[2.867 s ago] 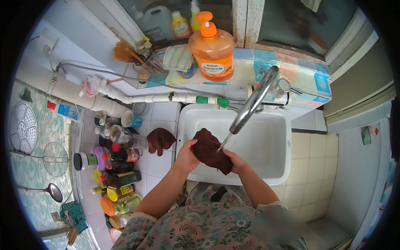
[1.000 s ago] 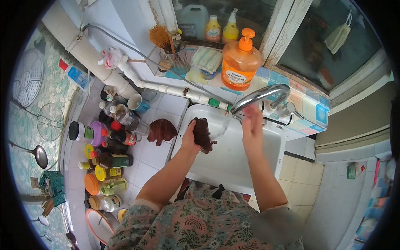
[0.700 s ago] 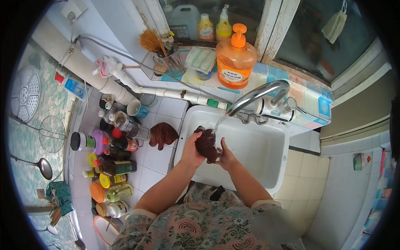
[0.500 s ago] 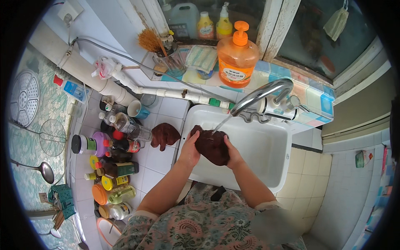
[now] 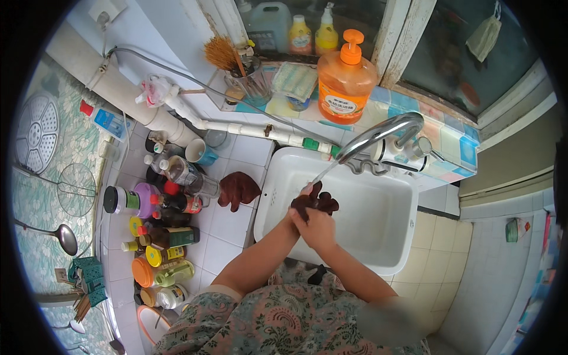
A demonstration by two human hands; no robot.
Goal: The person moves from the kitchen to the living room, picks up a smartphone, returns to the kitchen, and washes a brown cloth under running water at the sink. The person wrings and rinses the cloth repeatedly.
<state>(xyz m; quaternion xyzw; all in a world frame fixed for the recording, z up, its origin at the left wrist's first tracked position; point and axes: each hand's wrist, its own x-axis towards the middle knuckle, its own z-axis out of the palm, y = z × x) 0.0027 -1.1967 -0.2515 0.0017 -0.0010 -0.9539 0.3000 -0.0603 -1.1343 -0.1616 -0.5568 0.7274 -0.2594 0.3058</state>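
Observation:
A dark red-brown, soft, lobed thing (image 5: 316, 202) is bunched between my hands over the left part of the white sink; its exact kind is unclear. My right hand (image 5: 318, 229) closes round its near side, with the thumb toward my left wrist. My left hand (image 5: 307, 189) is mostly hidden beneath the thing, and only a bit of skin shows beside the water stream. Water runs from the chrome faucet (image 5: 384, 133) onto that spot. A second dark red-brown lobed piece (image 5: 239, 190) lies on the white tiles left of the sink (image 5: 378, 225).
Several bottles and jars (image 5: 171, 236) crowd the left counter, beside a blue-white cup (image 5: 201, 152). An orange pump bottle (image 5: 344, 86) stands on the tiled ledge behind the sink, near a glass jar with a brush (image 5: 251, 86). A white pipe (image 5: 236, 131) runs along the back.
The thing was spread wide between both hands; now it is bunched up smaller. My right hand has come left, over my left wrist, and my left hand has moved right under the water.

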